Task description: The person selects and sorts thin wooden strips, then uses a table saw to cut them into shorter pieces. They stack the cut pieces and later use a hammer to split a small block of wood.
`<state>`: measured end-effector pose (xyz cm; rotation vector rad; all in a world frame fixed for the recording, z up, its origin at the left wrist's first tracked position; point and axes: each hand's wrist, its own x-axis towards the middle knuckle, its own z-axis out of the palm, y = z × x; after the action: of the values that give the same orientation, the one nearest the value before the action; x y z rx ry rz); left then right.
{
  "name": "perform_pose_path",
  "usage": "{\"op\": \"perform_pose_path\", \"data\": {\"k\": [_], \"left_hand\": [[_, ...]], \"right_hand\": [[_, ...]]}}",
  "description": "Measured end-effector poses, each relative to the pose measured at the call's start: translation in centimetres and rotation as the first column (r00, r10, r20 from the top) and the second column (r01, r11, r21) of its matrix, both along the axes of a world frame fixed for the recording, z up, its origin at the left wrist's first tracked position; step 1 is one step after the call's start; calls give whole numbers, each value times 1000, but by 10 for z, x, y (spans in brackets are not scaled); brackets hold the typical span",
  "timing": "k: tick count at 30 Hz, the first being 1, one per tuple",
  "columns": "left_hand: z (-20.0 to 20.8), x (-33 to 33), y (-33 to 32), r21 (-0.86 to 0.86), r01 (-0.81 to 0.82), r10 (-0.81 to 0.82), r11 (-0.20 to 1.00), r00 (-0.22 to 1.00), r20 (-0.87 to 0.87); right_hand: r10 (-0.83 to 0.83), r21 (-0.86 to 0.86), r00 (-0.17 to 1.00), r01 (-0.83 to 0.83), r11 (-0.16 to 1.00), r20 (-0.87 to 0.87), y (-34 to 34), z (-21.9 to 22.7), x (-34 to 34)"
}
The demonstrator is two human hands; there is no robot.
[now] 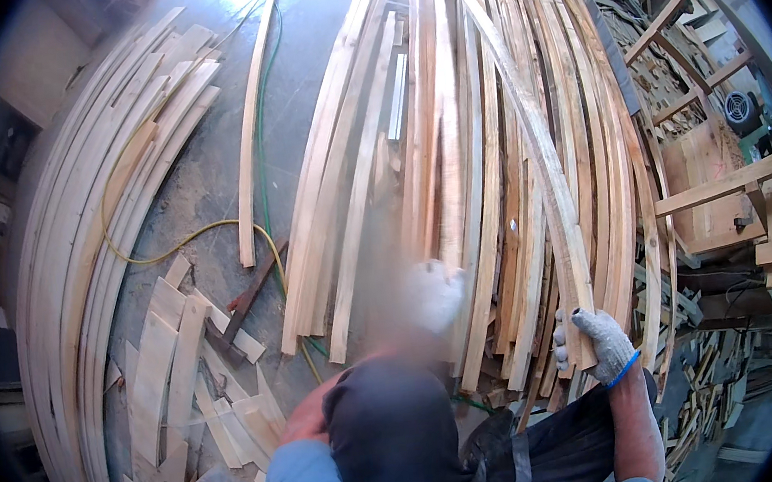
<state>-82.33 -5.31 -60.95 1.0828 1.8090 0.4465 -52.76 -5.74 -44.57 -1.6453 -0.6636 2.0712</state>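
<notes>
My right hand (606, 344), in a white knit glove with a blue cuff, is closed around the near end of a long wooden strip (540, 152). This strip slants up and away to the left, lying over the other strips. My left hand (435, 298), also in a white glove, is smeared by motion at the near end of a reddish-brown board (447, 179). Its fingers cannot be made out, so whether it grips that board is unclear. Long wooden strips (518, 256) spread out beneath and between both hands.
Pale planks (92, 232) are stacked along the left. Short offcuts (170, 364) are heaped nearer, beside a yellow hose (151, 259) and a green hose (263, 151). A lone strip (255, 133) lies on the concrete floor (204, 184). To the right stands a wooden frame (724, 182), with scrap wood (712, 395) below.
</notes>
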Motion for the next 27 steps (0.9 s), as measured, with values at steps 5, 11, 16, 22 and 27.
{"op": "perform_pose_path", "data": {"k": [5,11,16,22,27], "left_hand": [[-5,76,-16,196,353,-381,915,914,136],[-101,28,-1,512,50,71,857,974,-214],[-50,-31,-2,44,-206,210,978,940,-267],[-60,-38,1,-150,-226,209,963,971,-119],[-87,-26,-2,-56,-239,220,969,947,-233]], "right_hand": [[5,39,998,-7,999,63,3,5,0],[22,30,998,-24,999,64,8,-3,0],[40,-5,990,-40,999,139,7,-3,1],[68,8,981,-71,997,181,10,-5,2],[28,10,992,-30,1000,121,10,1,7]]}}
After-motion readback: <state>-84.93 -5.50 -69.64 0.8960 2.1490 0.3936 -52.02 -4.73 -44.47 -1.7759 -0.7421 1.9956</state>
